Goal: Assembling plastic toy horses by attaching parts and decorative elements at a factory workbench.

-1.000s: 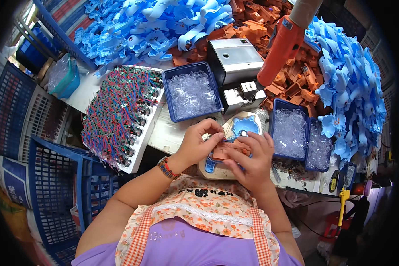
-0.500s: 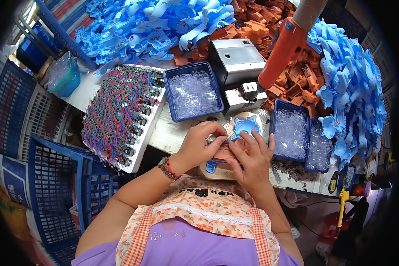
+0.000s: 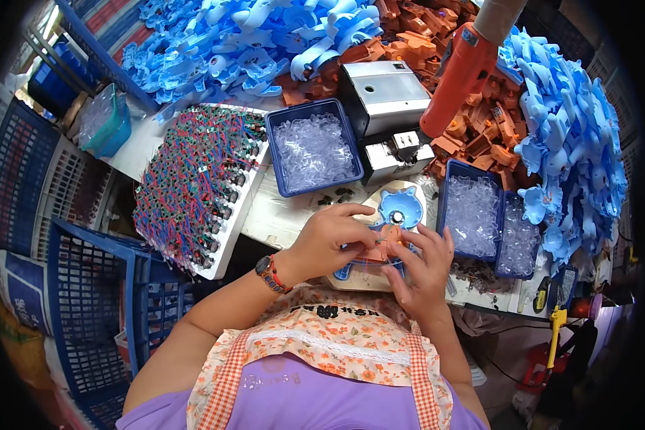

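Observation:
In front of me a light blue plastic shell (image 3: 401,200) lies in a pale holder, a small round silvery piece (image 3: 397,216) in its middle. Just below it sits an orange plastic housing (image 3: 390,233) over another blue shell part (image 3: 342,272). My left hand (image 3: 331,238) is closed in a pinch over the housing's left side; what its fingertips hold is too small to make out, though thin wires show there. From the right, my right hand (image 3: 424,266) grips the housing, its thumb at the near side and its fingers bent over the top.
A white tray (image 3: 245,208) heaped with wired circuit boards stands at left. Blue bins (image 3: 284,179) (image 3: 448,236) hold clear plastic pieces. An orange power screwdriver (image 3: 455,82) hangs beside a metal machine (image 3: 385,97). Blue shells (image 3: 573,136) and orange housings (image 3: 484,125) are piled behind.
The round silvery piece now shows in the far blue shell, which my hands partly covered before. My left hand has shifted right over the housing, and my right hand slightly right and nearer.

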A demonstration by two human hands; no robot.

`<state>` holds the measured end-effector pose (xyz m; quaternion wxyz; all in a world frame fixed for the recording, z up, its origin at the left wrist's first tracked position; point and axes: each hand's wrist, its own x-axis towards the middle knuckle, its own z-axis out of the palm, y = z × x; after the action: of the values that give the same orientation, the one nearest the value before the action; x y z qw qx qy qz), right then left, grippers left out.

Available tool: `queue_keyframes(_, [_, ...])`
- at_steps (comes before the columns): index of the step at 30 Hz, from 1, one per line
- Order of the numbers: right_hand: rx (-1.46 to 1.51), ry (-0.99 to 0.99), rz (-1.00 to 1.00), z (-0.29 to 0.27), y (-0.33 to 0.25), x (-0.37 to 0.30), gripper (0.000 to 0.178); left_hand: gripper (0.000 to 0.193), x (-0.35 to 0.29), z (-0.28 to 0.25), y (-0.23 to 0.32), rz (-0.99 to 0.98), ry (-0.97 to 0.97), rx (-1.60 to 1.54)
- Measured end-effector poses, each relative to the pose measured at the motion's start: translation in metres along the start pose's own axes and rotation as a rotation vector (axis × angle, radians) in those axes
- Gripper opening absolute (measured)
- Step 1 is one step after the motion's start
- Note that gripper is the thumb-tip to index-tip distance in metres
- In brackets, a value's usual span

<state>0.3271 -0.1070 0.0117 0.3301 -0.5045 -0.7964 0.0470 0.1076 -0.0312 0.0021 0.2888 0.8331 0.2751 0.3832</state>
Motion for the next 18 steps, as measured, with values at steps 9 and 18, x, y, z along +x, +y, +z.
queue_keyframes(9, [0.05,0.114,-0.174,-0.004,-0.002,-0.007,0.029,0.019,0.002,-0.003,0.014,0.127,-0.009,0.142])
queue_keyframes(18, [-0.033,0.159,-0.052,-0.012,0.014,-0.009,0.026,0.018,-0.015,0.021,0.015,0.183,0.145,0.225])
